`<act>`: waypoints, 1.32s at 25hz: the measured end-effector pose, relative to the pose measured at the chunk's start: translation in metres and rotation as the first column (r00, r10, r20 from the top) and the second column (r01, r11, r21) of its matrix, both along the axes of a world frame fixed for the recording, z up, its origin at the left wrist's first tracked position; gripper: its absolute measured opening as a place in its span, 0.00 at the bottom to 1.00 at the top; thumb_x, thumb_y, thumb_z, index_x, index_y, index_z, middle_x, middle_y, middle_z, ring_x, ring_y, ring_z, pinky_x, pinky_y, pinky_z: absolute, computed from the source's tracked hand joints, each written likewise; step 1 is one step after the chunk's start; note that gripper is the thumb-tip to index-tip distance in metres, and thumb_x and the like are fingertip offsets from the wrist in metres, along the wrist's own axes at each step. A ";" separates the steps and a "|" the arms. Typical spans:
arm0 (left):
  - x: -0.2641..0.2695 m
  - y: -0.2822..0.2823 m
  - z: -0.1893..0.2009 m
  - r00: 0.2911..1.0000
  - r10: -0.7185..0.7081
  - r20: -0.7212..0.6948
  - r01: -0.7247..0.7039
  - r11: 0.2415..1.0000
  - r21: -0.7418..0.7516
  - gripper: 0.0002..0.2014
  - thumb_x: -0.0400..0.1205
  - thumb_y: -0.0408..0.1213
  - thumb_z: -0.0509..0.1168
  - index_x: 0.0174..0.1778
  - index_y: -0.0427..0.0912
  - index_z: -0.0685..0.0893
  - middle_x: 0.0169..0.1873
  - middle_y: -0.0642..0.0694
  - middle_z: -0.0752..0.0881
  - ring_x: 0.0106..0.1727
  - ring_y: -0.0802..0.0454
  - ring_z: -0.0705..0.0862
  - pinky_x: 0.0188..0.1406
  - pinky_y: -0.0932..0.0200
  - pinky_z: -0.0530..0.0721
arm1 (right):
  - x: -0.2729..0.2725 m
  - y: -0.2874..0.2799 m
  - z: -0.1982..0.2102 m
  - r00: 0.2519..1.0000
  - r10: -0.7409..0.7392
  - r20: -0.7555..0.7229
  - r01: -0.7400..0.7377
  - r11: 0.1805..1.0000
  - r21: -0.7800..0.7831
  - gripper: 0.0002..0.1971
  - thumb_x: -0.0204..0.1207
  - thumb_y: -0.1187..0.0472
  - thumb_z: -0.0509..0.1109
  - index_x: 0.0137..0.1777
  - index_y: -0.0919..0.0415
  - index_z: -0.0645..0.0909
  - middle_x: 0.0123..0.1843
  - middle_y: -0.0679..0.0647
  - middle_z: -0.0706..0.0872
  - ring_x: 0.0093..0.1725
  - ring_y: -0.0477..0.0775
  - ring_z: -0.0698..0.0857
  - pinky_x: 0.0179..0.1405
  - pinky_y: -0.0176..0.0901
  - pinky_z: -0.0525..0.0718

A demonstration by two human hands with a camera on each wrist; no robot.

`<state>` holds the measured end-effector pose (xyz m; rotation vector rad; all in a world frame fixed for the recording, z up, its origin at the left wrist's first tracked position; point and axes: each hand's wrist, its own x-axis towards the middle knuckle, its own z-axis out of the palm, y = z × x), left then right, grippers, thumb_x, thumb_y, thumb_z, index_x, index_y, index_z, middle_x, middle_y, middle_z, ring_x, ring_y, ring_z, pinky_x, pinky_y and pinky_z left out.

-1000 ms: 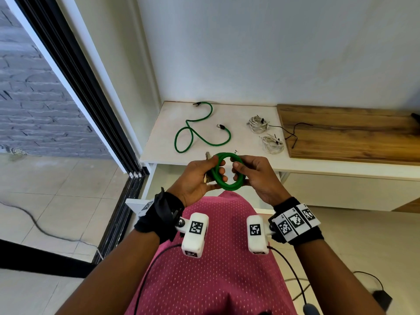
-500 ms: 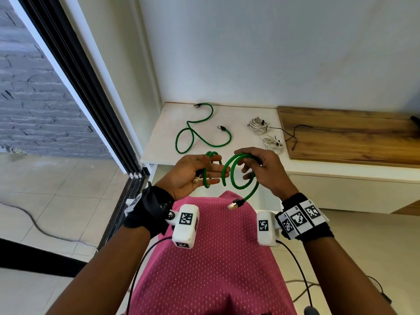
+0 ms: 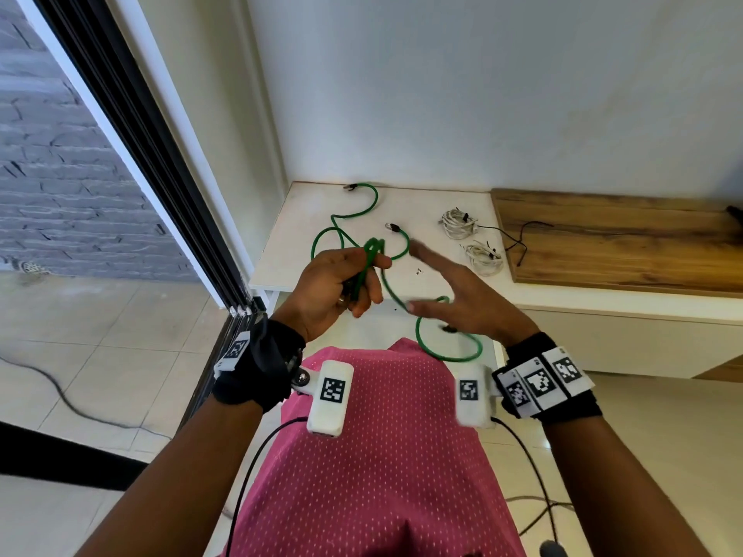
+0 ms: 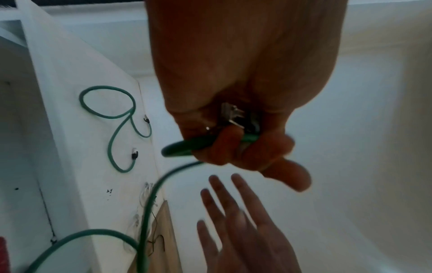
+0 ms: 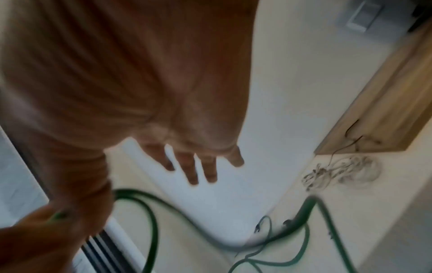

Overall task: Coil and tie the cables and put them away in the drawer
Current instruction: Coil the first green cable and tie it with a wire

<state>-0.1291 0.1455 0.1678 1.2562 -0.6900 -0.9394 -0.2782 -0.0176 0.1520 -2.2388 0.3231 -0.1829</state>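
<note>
My left hand grips one end of a green cable; its metal plug shows inside the curled fingers. The rest of that cable hangs in loose, uncoiled curves in front of my pink shirt. To its right my right hand is spread flat and holds nothing, with the fingers straight and the cable passing under the palm. A second green cable lies loose on the white countertop behind my hands. Two small white coiled cables lie further right.
A wooden board covers the right part of the countertop, with a thin black wire across its left edge. A dark sliding door frame stands at the left. Below is a tiled floor with a grey cord.
The tight green coil held between both hands has sprung apart. My right hand has let go and spread open, and the cable now hangs from my left hand alone.
</note>
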 end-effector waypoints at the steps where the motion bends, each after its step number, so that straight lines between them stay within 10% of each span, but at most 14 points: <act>1: -0.003 -0.002 0.003 0.998 -0.062 -0.007 0.062 0.998 -0.024 0.18 0.89 0.33 0.49 0.50 0.30 0.83 0.21 0.40 0.82 0.14 0.52 0.69 0.18 0.59 0.61 | 0.008 0.007 0.002 0.995 -0.027 0.099 0.025 0.999 0.020 0.42 0.73 0.55 0.77 0.81 0.43 0.55 0.83 0.45 0.62 0.80 0.42 0.62 0.79 0.38 0.58; 5: -0.010 0.000 0.006 0.979 -0.145 -0.143 0.130 0.986 -0.105 0.23 0.89 0.37 0.44 0.55 0.24 0.81 0.19 0.39 0.82 0.10 0.52 0.68 0.17 0.55 0.58 | 0.027 0.028 -0.013 0.987 -0.036 0.156 -0.020 0.940 0.341 0.11 0.82 0.59 0.66 0.62 0.60 0.78 0.50 0.61 0.88 0.47 0.59 0.87 0.55 0.61 0.86; 7: -0.006 0.005 0.006 0.956 -0.123 -0.266 0.099 0.990 -0.102 0.25 0.89 0.38 0.43 0.58 0.27 0.83 0.29 0.38 0.89 0.16 0.49 0.79 0.18 0.61 0.72 | 0.024 0.030 -0.021 0.985 -0.142 0.101 0.088 0.905 0.416 0.10 0.86 0.56 0.59 0.49 0.57 0.81 0.33 0.60 0.83 0.28 0.53 0.79 0.29 0.51 0.82; 11: 0.000 0.013 0.003 0.893 -0.214 -0.396 0.214 0.976 -0.043 0.21 0.84 0.39 0.52 0.64 0.30 0.81 0.48 0.35 0.90 0.38 0.43 0.90 0.38 0.50 0.89 | 0.024 0.015 -0.018 0.894 -0.393 0.217 0.325 0.900 0.291 0.16 0.87 0.55 0.57 0.46 0.60 0.83 0.24 0.51 0.77 0.19 0.40 0.71 0.21 0.35 0.67; 18: -0.009 0.006 -0.004 0.883 -0.391 -0.261 0.398 0.917 -0.026 0.17 0.82 0.31 0.53 0.60 0.23 0.78 0.38 0.31 0.89 0.51 0.30 0.88 0.62 0.43 0.82 | 0.038 0.004 -0.015 0.834 -0.547 0.072 0.551 0.831 -0.078 0.21 0.86 0.46 0.54 0.46 0.59 0.83 0.30 0.44 0.81 0.35 0.54 0.83 0.41 0.53 0.84; 22: -0.007 0.008 0.002 0.855 -0.353 -0.379 0.282 0.931 -0.231 0.20 0.84 0.31 0.51 0.68 0.22 0.72 0.34 0.39 0.88 0.39 0.41 0.89 0.55 0.44 0.86 | 0.027 0.022 -0.020 0.941 -0.230 -0.248 0.152 0.943 -0.295 0.23 0.86 0.45 0.51 0.55 0.62 0.82 0.50 0.58 0.88 0.43 0.58 0.85 0.43 0.45 0.79; 27: 0.002 -0.003 -0.002 0.892 0.060 -0.449 -0.184 0.953 -0.239 0.22 0.83 0.40 0.56 0.67 0.26 0.74 0.31 0.45 0.84 0.26 0.51 0.83 0.43 0.49 0.89 | 0.016 0.052 -0.029 0.846 0.095 -0.525 -0.327 0.869 -0.371 0.20 0.80 0.53 0.68 0.69 0.57 0.69 0.61 0.57 0.85 0.56 0.57 0.83 0.60 0.54 0.78; 30: 0.002 -0.007 -0.010 0.954 0.191 -0.231 -0.222 0.968 -0.120 0.11 0.87 0.36 0.57 0.55 0.31 0.77 0.35 0.40 0.88 0.34 0.45 0.89 0.47 0.47 0.89 | 0.012 0.054 -0.011 0.906 0.164 -0.389 -0.380 0.719 -0.582 0.17 0.81 0.58 0.66 0.68 0.60 0.72 0.60 0.58 0.84 0.57 0.58 0.83 0.59 0.53 0.78; 33: -0.011 -0.009 -0.014 0.982 0.017 0.188 -0.032 0.996 0.080 0.10 0.89 0.33 0.51 0.57 0.32 0.74 0.33 0.48 0.89 0.36 0.54 0.89 0.41 0.59 0.86 | 0.010 0.043 0.016 0.967 0.182 -0.178 -0.253 0.758 -0.602 0.12 0.81 0.58 0.65 0.61 0.61 0.80 0.54 0.57 0.85 0.51 0.55 0.82 0.48 0.52 0.81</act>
